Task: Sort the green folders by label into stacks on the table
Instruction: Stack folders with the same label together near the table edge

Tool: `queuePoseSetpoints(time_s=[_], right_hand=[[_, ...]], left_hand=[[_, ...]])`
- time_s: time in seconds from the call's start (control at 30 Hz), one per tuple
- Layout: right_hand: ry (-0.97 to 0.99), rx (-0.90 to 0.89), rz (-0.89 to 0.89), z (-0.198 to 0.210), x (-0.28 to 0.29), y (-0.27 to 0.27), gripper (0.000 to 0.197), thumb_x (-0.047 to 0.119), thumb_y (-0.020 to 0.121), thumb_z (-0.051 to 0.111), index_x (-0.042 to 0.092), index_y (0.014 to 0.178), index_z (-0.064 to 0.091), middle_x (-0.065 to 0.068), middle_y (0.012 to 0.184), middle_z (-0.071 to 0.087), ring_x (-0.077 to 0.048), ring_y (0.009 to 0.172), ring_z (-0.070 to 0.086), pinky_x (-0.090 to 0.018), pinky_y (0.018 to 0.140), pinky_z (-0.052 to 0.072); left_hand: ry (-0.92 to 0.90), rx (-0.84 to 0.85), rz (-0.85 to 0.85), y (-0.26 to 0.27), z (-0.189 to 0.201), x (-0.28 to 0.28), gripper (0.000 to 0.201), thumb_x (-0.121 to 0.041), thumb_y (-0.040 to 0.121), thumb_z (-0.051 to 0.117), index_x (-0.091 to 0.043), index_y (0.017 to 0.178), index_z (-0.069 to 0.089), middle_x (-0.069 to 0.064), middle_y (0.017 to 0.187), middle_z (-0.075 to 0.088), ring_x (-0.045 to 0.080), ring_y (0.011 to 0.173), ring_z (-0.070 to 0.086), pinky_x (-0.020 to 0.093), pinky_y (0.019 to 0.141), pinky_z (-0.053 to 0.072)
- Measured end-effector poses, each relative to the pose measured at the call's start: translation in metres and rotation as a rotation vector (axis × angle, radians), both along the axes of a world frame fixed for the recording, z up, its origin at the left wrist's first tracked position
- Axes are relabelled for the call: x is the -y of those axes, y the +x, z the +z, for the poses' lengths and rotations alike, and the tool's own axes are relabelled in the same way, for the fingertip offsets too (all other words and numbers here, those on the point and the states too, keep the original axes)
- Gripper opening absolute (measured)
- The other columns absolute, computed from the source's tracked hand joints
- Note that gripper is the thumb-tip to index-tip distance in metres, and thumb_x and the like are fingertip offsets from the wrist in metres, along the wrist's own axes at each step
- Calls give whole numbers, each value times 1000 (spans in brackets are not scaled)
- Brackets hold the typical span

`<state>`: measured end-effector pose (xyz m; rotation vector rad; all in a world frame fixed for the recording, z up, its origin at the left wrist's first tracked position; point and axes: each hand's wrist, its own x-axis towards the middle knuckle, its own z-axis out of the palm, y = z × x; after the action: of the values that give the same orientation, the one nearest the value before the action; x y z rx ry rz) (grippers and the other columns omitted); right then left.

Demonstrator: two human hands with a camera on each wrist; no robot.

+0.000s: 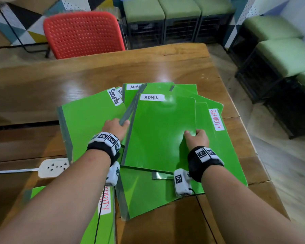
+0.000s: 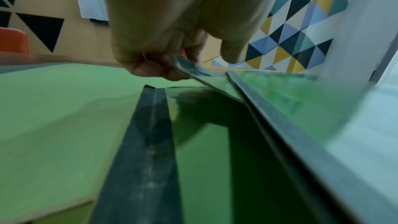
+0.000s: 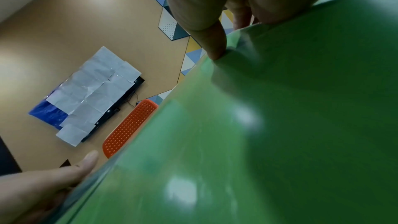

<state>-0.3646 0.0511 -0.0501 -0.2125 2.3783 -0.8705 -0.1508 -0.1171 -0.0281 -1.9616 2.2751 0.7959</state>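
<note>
A loose heap of green folders covers the wooden table (image 1: 95, 71). On top lies a folder labelled ADMIN (image 1: 158, 131), lifted a little off the heap. My left hand (image 1: 117, 126) pinches its grey spine edge (image 2: 193, 69). My right hand (image 1: 195, 137) grips its right edge, thumb on the cover (image 3: 301, 108). A second ADMIN folder (image 1: 132, 88) lies behind it. One Security folder (image 1: 88, 117) sits to the left and another SECURITY folder (image 1: 224, 141) to the right. A separate SECURITY folder (image 1: 104, 219) lies near the front edge under my left forearm.
A white power strip (image 1: 53, 167) with its cable lies on the table at the left. A red chair (image 1: 83, 34) stands behind the table. Green cushioned stools (image 1: 180, 13) line the back and the right side. Bare wood shows behind the heap.
</note>
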Motion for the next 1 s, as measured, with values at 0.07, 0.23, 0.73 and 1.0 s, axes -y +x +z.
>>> queuePoseSetpoints(time_s=[0.07,0.23,0.73,1.0], right_hand=[[-5,-18,14,2,3,3,56,32,91,59,5,137,45,-14,137,52,-31,124,51,-37,100,42],[-74,30,99,12,1,13,61,40,89,59,10,139,41,-13,137,50,-30,117,56,-49,96,50],[60,-4,294,18,-22,67,54,31,97,50,12,145,34,-12,146,45,-31,118,57,-43,90,53],[-99,37,212,19,-18,53,53,26,98,48,19,148,31,-9,147,43,-17,89,60,-36,80,53]], left_hand=[[67,-82,-7,2,3,-6,49,-47,88,58,-8,118,54,12,106,61,30,87,61,34,70,49],[303,-538,160,31,13,-21,54,-15,88,65,-9,136,40,7,125,59,27,118,55,43,102,42],[79,153,224,141,18,-5,27,-13,86,56,-1,110,60,17,118,63,32,101,60,33,81,47],[-111,-322,487,150,13,8,52,-2,81,57,-26,126,53,5,118,61,21,72,58,31,65,50]])
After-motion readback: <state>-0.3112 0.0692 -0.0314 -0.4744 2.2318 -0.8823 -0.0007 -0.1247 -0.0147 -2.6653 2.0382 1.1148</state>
